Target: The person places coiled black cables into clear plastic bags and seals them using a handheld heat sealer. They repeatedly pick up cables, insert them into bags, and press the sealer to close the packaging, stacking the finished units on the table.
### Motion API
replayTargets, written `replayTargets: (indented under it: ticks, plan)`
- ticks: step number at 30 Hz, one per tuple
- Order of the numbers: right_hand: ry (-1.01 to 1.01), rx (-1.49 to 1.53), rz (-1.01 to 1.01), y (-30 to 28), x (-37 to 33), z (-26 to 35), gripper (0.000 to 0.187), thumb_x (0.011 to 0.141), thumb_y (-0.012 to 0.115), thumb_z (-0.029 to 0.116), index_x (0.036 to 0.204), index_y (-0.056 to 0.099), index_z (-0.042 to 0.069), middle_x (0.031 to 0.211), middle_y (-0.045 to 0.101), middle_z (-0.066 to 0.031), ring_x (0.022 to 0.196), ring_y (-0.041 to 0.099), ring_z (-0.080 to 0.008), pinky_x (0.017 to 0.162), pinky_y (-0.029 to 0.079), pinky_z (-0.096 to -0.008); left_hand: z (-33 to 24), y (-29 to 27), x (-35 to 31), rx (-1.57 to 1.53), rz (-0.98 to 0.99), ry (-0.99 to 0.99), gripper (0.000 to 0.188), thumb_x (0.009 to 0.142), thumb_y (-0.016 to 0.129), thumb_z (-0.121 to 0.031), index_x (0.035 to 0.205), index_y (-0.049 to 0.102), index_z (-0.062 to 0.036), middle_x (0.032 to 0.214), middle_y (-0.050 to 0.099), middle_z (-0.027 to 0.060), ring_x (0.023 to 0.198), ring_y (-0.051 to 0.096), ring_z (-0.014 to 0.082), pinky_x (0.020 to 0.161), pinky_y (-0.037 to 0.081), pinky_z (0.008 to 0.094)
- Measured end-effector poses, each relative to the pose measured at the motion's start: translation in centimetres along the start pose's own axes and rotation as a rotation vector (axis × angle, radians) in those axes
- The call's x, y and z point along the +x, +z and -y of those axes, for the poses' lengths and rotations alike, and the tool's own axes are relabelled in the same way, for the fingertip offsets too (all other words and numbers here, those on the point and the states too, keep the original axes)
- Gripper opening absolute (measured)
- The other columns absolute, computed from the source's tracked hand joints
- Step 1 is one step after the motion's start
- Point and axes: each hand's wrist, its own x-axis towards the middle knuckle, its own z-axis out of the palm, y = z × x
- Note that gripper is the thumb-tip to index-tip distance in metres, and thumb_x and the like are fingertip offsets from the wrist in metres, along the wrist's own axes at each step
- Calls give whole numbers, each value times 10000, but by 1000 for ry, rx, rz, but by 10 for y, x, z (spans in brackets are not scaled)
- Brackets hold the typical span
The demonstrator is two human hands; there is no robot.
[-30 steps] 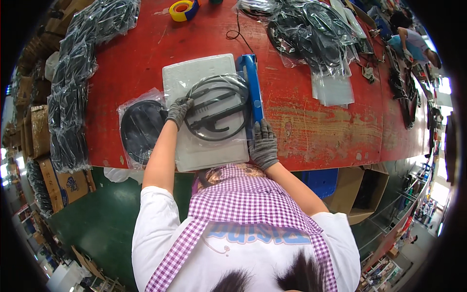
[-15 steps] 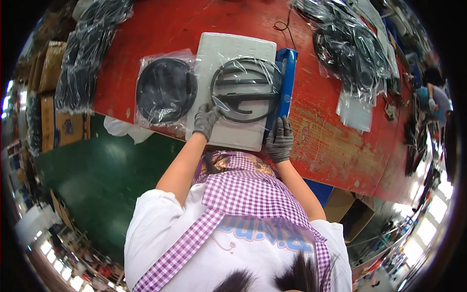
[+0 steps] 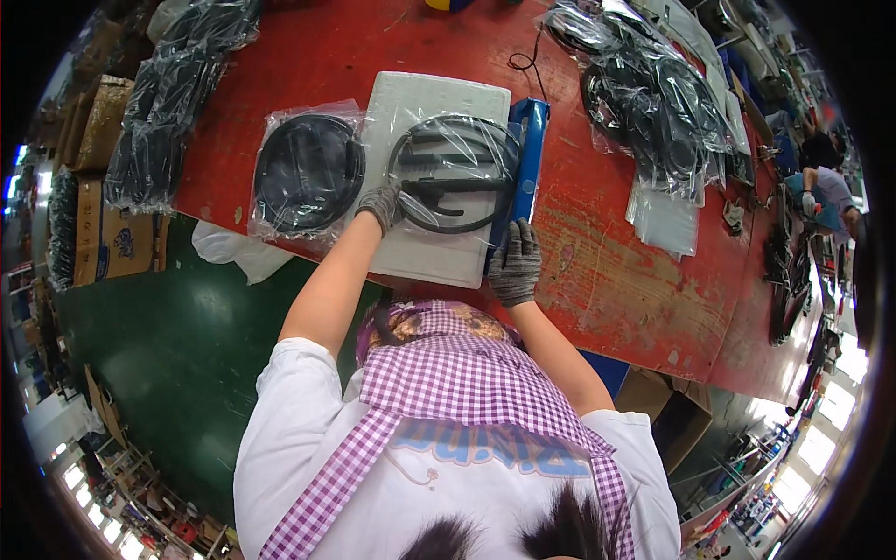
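Bagged black coil [image 3: 446, 186] on a pale board [image 3: 420, 263], a gloved hand at either side.
The left hand [image 3: 381, 205] touches the coil's left edge, though whether its fingers pinch the clear plastic cannot be told; the right hand [image 3: 515, 268] lies at the near end of a long blue device [image 3: 530, 157], its grip also unclear. The coil sits just left of that device; another bagged coil [image 3: 308, 175] lies beside the board, on the red bench [image 3: 625, 289].
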Motion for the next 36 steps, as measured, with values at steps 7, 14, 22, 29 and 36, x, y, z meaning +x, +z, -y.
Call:
replayTargets:
  ticks: [7,14,22,29,36]
  plan:
    - [47,45,14,-12,1,-6,524,659,510,82,1168,407,7,1193,393,-215,1080,399,-359,920,331,-424,-20,29,-41,-175,117,-108,162,805,530,-238,819,557,-79,716,586,62,610,584,202,507,502,350]
    - [533,944,313,-61,0,-17,347,805,530,191,1108,459,40,1032,512,-62,933,501,-177,767,431,-309,58,-30,-25,-265,176,125,175,807,486,-170,871,550,-21,789,581,102,710,565,219,650,492,349]
    - [-100,536,592,-6,-86,-13,362,717,603,224,1037,479,107,956,546,-131,855,539,-282,691,460,-352,100,12,-118,-561,224,-17,270,804,498,-246,932,554,-15,859,602,131,766,595,236,663,516,350]
    - [233,721,480,77,-47,3,366,749,585,187,1093,477,120,887,548,-113,741,556,-244,639,469,-318,82,14,-87,-301,417,-100,355,766,580,-286,1026,539,-47,960,594,92,800,598,175,647,516,275]
    - [995,1444,237,27,20,107,238,841,499,175,1028,505,29,797,569,-52,671,557,-131,577,471,-271,27,-27,-167,-231,353,137,321,806,545,-245,1059,524,-49,915,595,56,773,586,143,643,502,256]
